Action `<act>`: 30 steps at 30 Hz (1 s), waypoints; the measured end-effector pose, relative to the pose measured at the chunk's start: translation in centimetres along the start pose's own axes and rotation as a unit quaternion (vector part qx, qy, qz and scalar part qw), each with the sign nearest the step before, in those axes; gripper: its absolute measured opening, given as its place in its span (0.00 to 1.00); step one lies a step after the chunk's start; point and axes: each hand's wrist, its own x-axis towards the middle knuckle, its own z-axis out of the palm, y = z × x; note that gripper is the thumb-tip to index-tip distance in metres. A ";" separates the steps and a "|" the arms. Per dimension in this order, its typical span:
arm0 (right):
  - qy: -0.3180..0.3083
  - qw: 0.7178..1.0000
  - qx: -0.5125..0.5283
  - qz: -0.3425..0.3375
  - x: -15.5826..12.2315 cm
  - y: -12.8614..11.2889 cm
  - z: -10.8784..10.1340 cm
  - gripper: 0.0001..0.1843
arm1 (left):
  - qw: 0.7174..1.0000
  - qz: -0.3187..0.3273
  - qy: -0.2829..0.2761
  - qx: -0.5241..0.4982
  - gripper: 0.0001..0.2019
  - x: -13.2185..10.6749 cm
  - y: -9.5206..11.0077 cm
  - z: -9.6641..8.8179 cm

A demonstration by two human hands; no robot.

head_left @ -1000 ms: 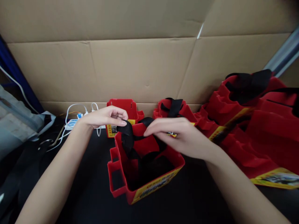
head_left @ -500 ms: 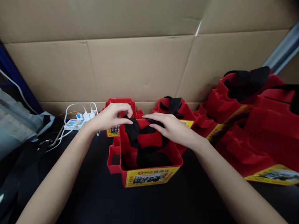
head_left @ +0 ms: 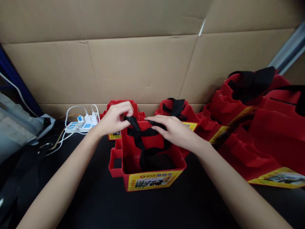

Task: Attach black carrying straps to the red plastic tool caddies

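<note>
A red plastic tool box (head_left: 154,180) with a yellow printed label stands before me on a black surface. A black webbing strap (head_left: 141,149) runs along the inside of its back wall and lies heaped in the bottom. My left hand (head_left: 117,117) is closed in a pinch on the strap at the back left corner, lifting it slightly. At the back right, my right hand (head_left: 168,125) grips the strap against the back rim, its thumb inside the box and its fingers over the top. The fingertips are partly hidden behind the rim.
Behind stand two more red boxes, one at the left (head_left: 122,103) and one with a black strap (head_left: 176,108). Several red boxes (head_left: 257,127) crowd the right side. A white power strip (head_left: 83,126) with plugged-in cables lies at left. Cardboard (head_left: 143,70) lines the back.
My left hand has moved slightly left, drawing the strap outward, and the strap's bunched part at the back left corner is now stretched thinner. My right hand has stayed in place.
</note>
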 end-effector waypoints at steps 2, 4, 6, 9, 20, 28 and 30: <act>0.001 1.000 -0.006 0.006 0.0 -0.2 0.0 0.19 | 0.997 0.013 0.024 0.074 0.06 0.1 0.5 1.0; 0.004 1.000 -0.007 0.007 0.0 -0.4 -0.3 0.19 | 0.990 0.020 0.022 0.136 0.04 0.1 0.8 1.4; 0.015 1.000 -0.015 0.007 0.0 -0.6 -0.6 0.18 | 0.986 0.035 -0.024 0.159 0.03 0.1 1.2 1.1; 0.049 0.998 -0.048 0.016 -0.1 -1.0 -1.1 0.17 | 0.983 0.037 -0.146 0.107 0.02 0.2 1.9 0.0; -0.036 0.997 0.062 -0.020 -0.3 -0.1 -1.9 0.21 | 0.958 -0.049 -0.282 -0.002 0.08 0.2 2.4 0.0; -0.153 0.988 -0.001 -0.028 -4.1 -6.1 -3.9 0.33 | 0.976 -0.079 -0.197 -0.050 0.16 0.4 2.9 -1.8; -0.174 0.984 -0.025 -0.022 -5.4 -7.8 -2.3 0.30 | 0.970 -0.108 -0.211 -0.046 0.19 0.4 2.8 -2.0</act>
